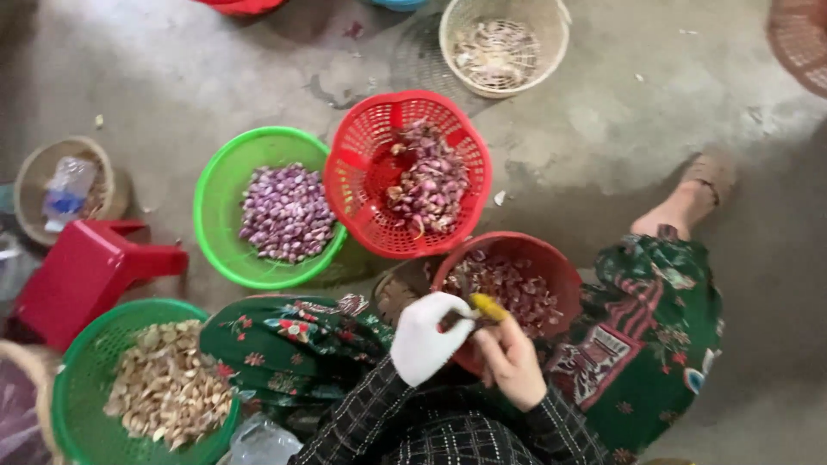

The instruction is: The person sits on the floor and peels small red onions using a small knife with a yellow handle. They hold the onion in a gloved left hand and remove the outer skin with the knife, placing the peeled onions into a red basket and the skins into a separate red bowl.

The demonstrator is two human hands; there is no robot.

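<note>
My left hand [426, 338], in a white glove, pinches a small dark clove or bulb over the rim of a dark red bowl [551, 258] of reddish peelings. My bare right hand [510, 360] grips a small knife with a yellow handle [488, 306], its blade against the piece in the left hand. Both hands work above my lap, which is covered by green patterned trousers. A red basket [362, 185] of unpeeled purple shallots tilts just beyond the bowl. Left of it, a green basket [220, 215] holds peeled purple bulbs.
A second green basket [82, 379] of pale dry skins sits at the lower left beside a red plastic stool [82, 275]. A cream basket [543, 34] with husks stands at the top. A woven basket [34, 176] with a plastic bottle is at left. My sandalled foot [702, 185] rests on the concrete floor.
</note>
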